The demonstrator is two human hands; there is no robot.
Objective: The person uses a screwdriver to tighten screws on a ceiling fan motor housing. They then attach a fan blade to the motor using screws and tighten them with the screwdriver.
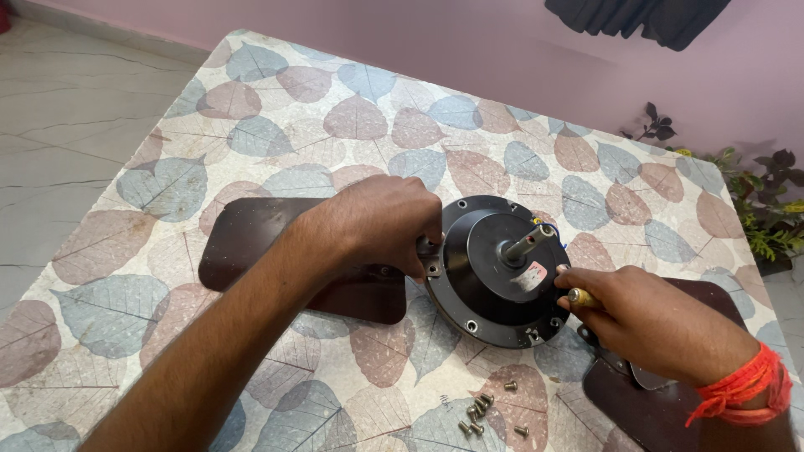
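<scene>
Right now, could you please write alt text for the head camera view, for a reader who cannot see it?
A person's left hand grips the rim of a black ceiling fan motor on a leaf-patterned table, while the right hand holds a yellow-handled tool against it. Brown fan blades extend from the motor, and loose screws lie nearby.

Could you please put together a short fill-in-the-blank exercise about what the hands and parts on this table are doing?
1. The left hand grips the rim of the round black ____ motor.
2. The right hand holds a tool with a ____ handle at the motor's edge.
3. A small pile of loose ____ lies on the leaf-patterned tablecloth in front of the motor.
4. The dark brown blade lies flat under the ____ forearm.

Missing words: fan; yellow; screws; left
</scene>
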